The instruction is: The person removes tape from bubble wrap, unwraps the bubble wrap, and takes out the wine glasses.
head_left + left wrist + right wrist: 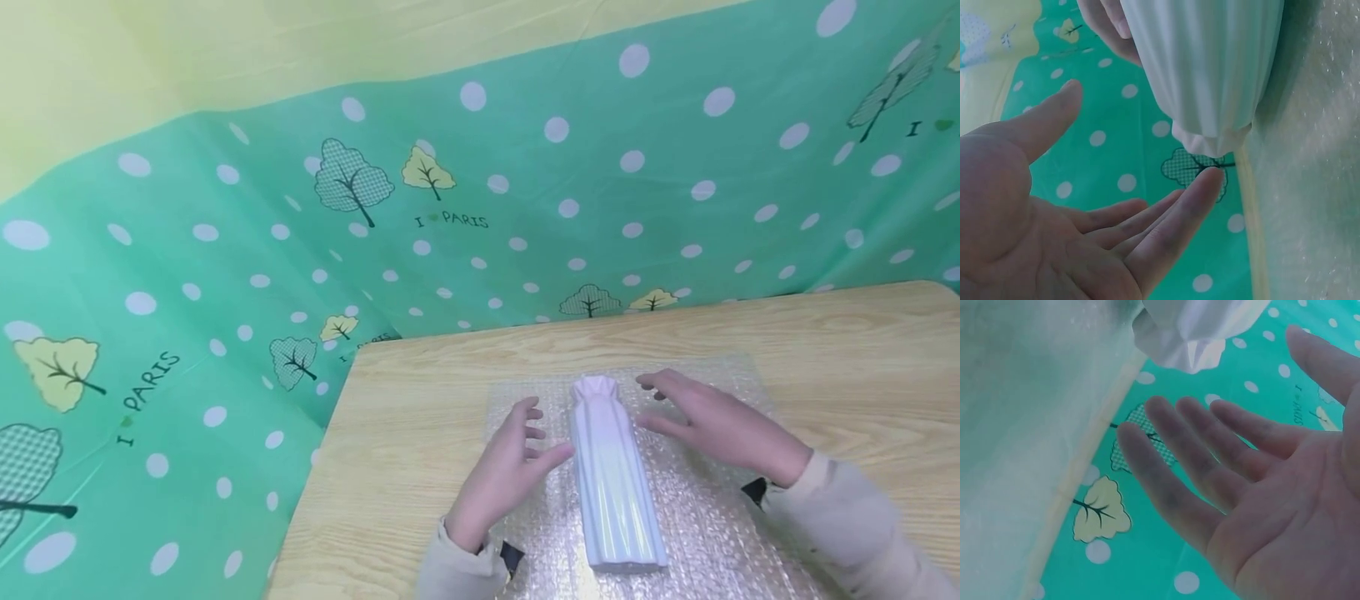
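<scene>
A tall fluted vase (617,479), pinkish white at its ruffled mouth and pale blue toward its base, lies on its side on a sheet of bubble wrap (705,525). Its mouth points to the far side of the table. On its left is my left hand (510,462), fingers spread and loosely bent, the thumb near the vase's side. My right hand (708,417) hovers right of the mouth with fingers apart. Both wrist views show bare palms; the vase (1210,69) is beside the left fingers, and its ruffled mouth (1179,344) appears beyond the right fingertips.
The bubble wrap lies on a light wooden table (405,417), with bare wood to its left and right. A green polka-dot curtain (517,158) with trees and lettering hangs along the back and left edges of the table.
</scene>
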`<state>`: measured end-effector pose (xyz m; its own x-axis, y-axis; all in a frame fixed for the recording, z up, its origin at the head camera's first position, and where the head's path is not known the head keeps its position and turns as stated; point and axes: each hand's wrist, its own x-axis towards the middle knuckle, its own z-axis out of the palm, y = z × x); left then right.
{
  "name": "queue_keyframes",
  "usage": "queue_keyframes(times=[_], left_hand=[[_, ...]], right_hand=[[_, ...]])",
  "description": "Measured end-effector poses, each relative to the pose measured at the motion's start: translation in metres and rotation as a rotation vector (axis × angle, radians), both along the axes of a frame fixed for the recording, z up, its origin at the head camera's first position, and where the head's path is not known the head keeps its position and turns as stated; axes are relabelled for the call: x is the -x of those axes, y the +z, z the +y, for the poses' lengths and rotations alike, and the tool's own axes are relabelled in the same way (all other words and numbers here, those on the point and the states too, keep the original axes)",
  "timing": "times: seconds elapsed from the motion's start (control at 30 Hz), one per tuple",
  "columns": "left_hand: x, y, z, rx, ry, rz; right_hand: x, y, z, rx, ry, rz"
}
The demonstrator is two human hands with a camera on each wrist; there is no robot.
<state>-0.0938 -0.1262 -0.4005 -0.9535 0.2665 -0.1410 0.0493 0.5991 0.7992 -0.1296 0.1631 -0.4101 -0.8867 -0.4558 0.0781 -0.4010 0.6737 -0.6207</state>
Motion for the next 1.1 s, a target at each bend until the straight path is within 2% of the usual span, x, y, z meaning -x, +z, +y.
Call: queue_keyframes(times=[0.3, 0.67, 0.93, 1.1], left_hand=[[-0.003, -0.006, 0.007, -0.022, -0.023, -0.036], [-0.003, -0.011, 0.012, -0.024, -0.051, -0.039], [-0.006, -0.016, 0.015, 0.009, -0.061, -0.034], [-0.007, -0.018, 0.019, -0.006, -0.082, -0.041]], right_hand=[[-0.001, -0.009, -0.007, 0.101, 0.026, -0.074], [0.000, -0.015, -0.013, 0.141, 0.033, -0.176], [-0.004, -0.019, -0.020, 0.162, 0.040, -0.221], [-0.005, -0.021, -0.022, 0.172, 0.026, -0.242]])
